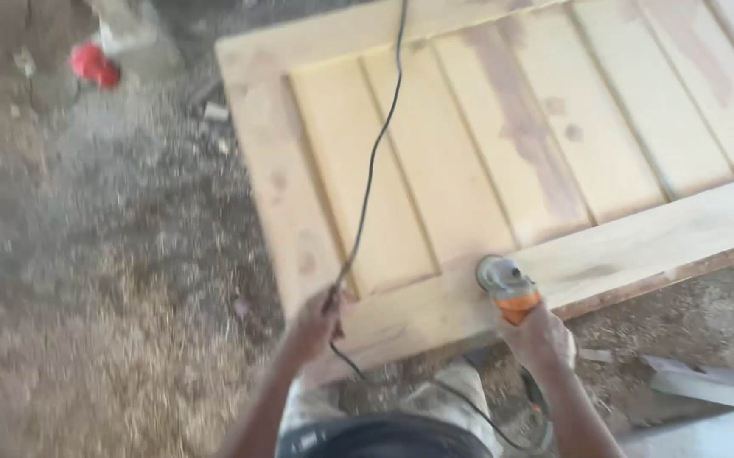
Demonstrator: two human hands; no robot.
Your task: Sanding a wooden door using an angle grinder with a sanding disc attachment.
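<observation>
Now the right hand [539,337] is gripping an orange grinder [505,288], its disc resting on the door [503,161]. Meanwhile the left hand [318,324] is closing around the black cord [373,161], lifting it off the wood.

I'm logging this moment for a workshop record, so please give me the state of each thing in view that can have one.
Left hand: closed around the black power cord, lifting it off the panel.
Right hand: gripping the orange sander.
Orange sander: head down on the wooden door panel; running or not, cannot tell.
Wooden door panel: lying flat, with darker patches.
Ground: covered in sawdust.
</observation>
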